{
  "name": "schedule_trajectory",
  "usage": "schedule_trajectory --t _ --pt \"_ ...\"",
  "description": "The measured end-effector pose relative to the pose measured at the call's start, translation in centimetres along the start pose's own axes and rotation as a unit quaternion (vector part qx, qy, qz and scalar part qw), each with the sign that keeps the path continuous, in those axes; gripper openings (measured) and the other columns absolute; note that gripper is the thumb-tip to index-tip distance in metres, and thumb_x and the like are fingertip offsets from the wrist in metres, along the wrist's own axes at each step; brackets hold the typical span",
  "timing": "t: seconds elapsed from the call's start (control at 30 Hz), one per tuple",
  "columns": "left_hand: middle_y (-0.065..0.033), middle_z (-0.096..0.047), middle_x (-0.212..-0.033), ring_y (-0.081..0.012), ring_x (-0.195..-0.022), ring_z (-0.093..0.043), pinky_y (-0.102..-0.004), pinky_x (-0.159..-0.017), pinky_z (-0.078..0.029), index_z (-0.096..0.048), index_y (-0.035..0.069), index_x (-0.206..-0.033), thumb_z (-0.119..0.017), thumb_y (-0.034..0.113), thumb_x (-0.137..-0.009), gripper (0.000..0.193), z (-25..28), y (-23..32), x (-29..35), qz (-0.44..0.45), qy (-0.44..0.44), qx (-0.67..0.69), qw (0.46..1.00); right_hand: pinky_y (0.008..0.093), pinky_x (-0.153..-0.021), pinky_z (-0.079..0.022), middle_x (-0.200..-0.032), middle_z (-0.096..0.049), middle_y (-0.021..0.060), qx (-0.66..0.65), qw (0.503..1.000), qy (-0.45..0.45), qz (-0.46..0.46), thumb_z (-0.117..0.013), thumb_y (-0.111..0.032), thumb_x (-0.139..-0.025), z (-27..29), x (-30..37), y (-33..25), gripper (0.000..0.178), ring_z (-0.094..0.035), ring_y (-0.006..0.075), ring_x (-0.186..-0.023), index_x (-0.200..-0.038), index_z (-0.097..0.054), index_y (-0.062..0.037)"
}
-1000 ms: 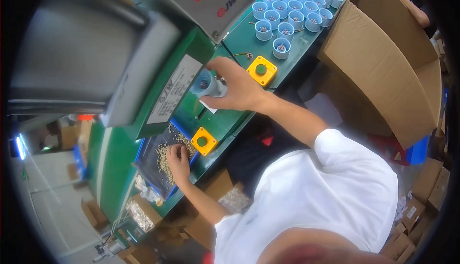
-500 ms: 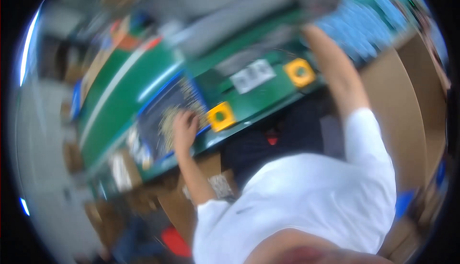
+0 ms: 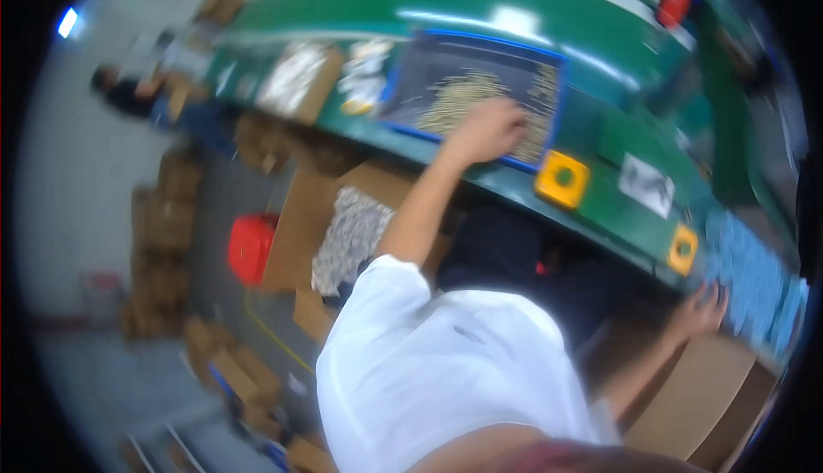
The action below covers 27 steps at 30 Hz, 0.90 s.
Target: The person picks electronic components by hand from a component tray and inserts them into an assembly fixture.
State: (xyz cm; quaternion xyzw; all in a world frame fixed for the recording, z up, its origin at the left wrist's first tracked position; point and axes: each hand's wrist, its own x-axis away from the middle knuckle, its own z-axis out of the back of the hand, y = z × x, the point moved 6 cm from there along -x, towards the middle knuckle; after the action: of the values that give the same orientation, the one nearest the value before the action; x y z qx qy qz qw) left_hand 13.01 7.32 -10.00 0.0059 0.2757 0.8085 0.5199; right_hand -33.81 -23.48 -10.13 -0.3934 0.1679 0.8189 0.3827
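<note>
My left hand point(image 3: 490, 132) is over a blue-rimmed tray point(image 3: 417, 72), at a heap of small, thin tan pieces point(image 3: 467, 91). Its fingers curl inward; whatever lies between them is hidden. Far to the right, my right hand point(image 3: 705, 312) is beside a spread of light-blue flat pieces point(image 3: 746, 271), its fingers apart and nothing visible in them. Between the hands, on the green bench, are a yellow square block with a round hole point(image 3: 561, 179), a second yellow block point(image 3: 682, 248) and a white printed sheet point(image 3: 646, 185).
An open carton of grey-white pieces point(image 3: 353, 233) stands below the bench, near a red stool point(image 3: 251, 248). Another carton point(image 3: 699, 396) is under my right arm. A box with white wrapping point(image 3: 296, 78) lies left of the tray. A person point(image 3: 141, 96) is far left.
The view has swung round to the right. My right arm, formerly reaching across the bench's far side, is now lower, by the light-blue pieces. My left hand remains at the tray.
</note>
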Motion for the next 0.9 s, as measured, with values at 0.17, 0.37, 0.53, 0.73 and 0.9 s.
schedule_trajectory --t 0.17,0.37,0.53,0.73,0.9 --pt "-0.0181 -0.063 -0.095 -0.0385 -0.092 -0.060 -0.0466 -0.081 -0.048 -0.067 0.001 -0.095 -0.066 0.013 -0.093 0.013 -0.7 -1.4 -0.6 0.018 -0.041 0.016 0.999 0.0471 -0.106 -0.040 -0.131 -0.066 0.0149 -0.029 0.996 -0.058 -0.059 -0.080 -0.019 -0.085 -0.5 -1.5 -4.3 0.026 -0.055 0.0330 -0.127 -0.109 -0.077 -0.0126" --pt "-0.0151 -0.064 -0.098 -0.0352 -0.094 -0.060 -0.0415 -0.082 -0.049 -0.064 0.000 -0.098 -0.062 0.005 -0.095 0.007 -0.6 1.1 -1.2 0.005 -0.071 0.041 0.997 0.0472 -0.105 -0.045 -0.136 -0.061 0.0177 -0.182 0.977 0.015 -0.107 -0.081 -0.011 -0.085 1.3 -1.8 -5.0 0.031 -0.058 0.0397 -0.123 -0.113 -0.067 -0.0122" --pt "-0.0118 -0.062 -0.090 -0.0239 -0.082 -0.059 -0.0353 -0.075 -0.048 -0.063 -0.002 -0.101 -0.060 0.008 -0.100 0.010 -1.5 -0.6 -0.6 0.039 -0.055 0.051 0.996 0.0410 -0.106 -0.049 -0.149 -0.051 0.0257 -0.562 0.824 0.018 -0.074 -0.082 -0.005 -0.086 3.2 -4.8 -12.1 0.062 -0.058 0.0342 -0.130 -0.134 -0.045 -0.0117" --pt "-0.0085 -0.060 -0.084 -0.0155 -0.074 -0.057 -0.0314 -0.069 -0.047 -0.062 -0.003 -0.103 -0.058 0.010 -0.104 0.013 -1.4 -1.5 -0.2 0.047 -0.039 0.046 0.997 0.0380 -0.094 -0.056 -0.133 -0.064 0.0170 -0.530 0.845 -0.012 -0.068 -0.090 -0.018 -0.079 2.8 -9.4 -19.9 0.068 -0.067 0.0297 -0.115 -0.133 -0.051 -0.0067" --pt "-0.0111 -0.062 -0.086 -0.0203 -0.077 -0.059 -0.0340 -0.072 -0.049 -0.062 -0.002 -0.102 -0.059 0.009 -0.102 0.012 -1.2 -1.4 0.1 0.074 -0.040 0.053 0.995 0.0375 -0.086 -0.057 -0.122 -0.067 0.0121 -0.444 0.895 -0.003 -0.041 -0.092 -0.027 -0.076 1.9 -9.7 -20.5 0.067 -0.068 0.0315 -0.103 -0.129 -0.060 -0.0014"
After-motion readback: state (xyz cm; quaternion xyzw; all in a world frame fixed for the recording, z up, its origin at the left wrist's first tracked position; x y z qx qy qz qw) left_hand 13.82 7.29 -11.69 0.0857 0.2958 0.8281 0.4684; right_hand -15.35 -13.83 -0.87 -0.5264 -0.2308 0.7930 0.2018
